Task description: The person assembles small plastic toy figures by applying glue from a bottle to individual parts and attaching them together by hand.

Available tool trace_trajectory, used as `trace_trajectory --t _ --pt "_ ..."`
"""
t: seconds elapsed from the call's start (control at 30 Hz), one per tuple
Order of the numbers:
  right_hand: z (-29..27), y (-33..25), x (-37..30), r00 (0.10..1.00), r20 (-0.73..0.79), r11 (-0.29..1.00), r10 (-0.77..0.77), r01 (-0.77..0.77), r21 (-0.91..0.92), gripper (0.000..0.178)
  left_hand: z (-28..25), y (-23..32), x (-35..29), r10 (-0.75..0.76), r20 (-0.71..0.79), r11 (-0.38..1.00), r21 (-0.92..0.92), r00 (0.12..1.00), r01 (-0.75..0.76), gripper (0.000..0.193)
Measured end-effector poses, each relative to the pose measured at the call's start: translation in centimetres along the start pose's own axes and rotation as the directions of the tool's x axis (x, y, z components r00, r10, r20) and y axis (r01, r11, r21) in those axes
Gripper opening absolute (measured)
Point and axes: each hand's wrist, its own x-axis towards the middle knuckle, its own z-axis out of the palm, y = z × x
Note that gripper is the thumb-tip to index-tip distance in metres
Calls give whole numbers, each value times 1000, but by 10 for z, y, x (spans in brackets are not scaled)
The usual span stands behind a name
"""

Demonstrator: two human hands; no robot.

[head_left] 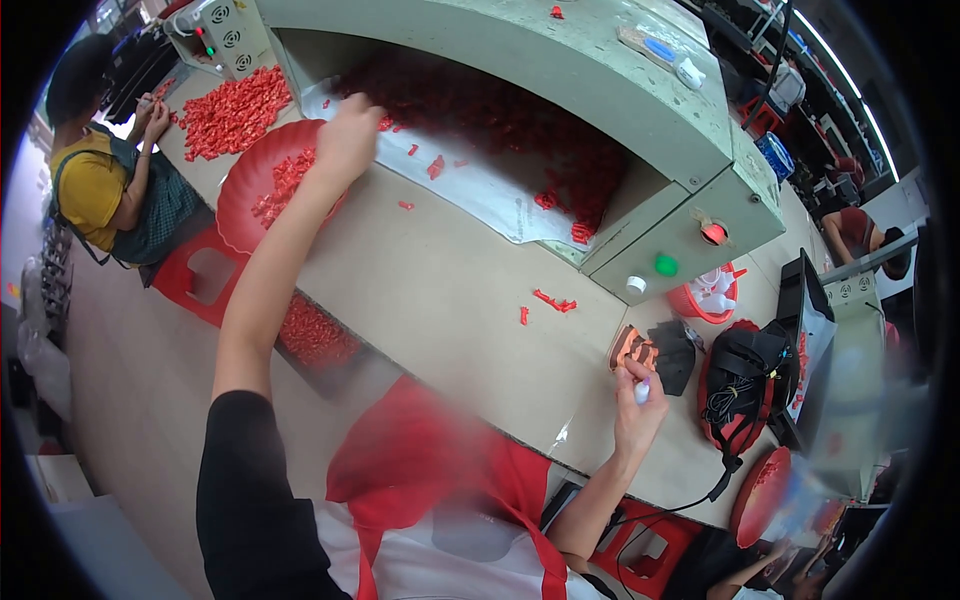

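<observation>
Fingers of the left hand (347,135) curl inward, nearly closed, at the far left, by the open front of a pale green cabinet (560,60); whether they pinch one of the small red pieces (436,167) lying on the white sheet (485,208) there, I cannot tell. Under that wrist, to the left, sits a scalloped red basin (236,187) partly filled with more such pieces. The right hand (638,418), at the near right over the tabletop (450,290), is closed round a small white bottle (642,394) with a purple tip. Just beyond its fingertips lies an orange-and-dark striped object (633,347); contact cannot be made out.
</observation>
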Motion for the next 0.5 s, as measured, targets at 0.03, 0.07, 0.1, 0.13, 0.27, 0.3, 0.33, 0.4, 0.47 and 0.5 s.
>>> trace_trajectory --t 0.03,0.07,0.1,0.13,0.27,0.3,0.33,0.4,0.47,0.5 --pt "3 -3 -1 998 27 999 -51 51 -5 19 27 1 17 107 -31 992 -61 994 -109 18" --pt "4 -3 -2 995 43 995 -94 95 -16 18 41 17 34 66 186 997 21 980 -72 20" --pt "5 0 -4 995 63 997 -77 78 -8 18 45 33 53 -15 524 984 159 852 -80 22" --pt "4 -5 -8 996 53 997 -76 77 -17 18 60 30 59 -4 522 986 147 853 -85 22" --pt "-5 -23 -21 998 51 999 31 -33 40 17 110 -2 60 76 318 964 219 945 -152 19" --pt "-6 -24 -22 998 59 995 36 -41 86 16 110 -9 62 41 375 964 229 926 -136 18" --pt "-7 -24 -22 997 60 990 45 -53 132 16 98 0 62 62 260 963 238 964 -126 18" --pt "-9 -22 -22 996 55 987 75 -82 139 19 65 20 61 49 -16 988 150 999 -46 19" --pt "-5 -23 -24 999 5 988 -49 47 145 28 12 73 43 -208 -51 830 -538 977 149 20" --pt "-6 -22 -26 995 88 986 -50 35 164 39 -8 91 26 -291 161 388 -881 943 270 21"
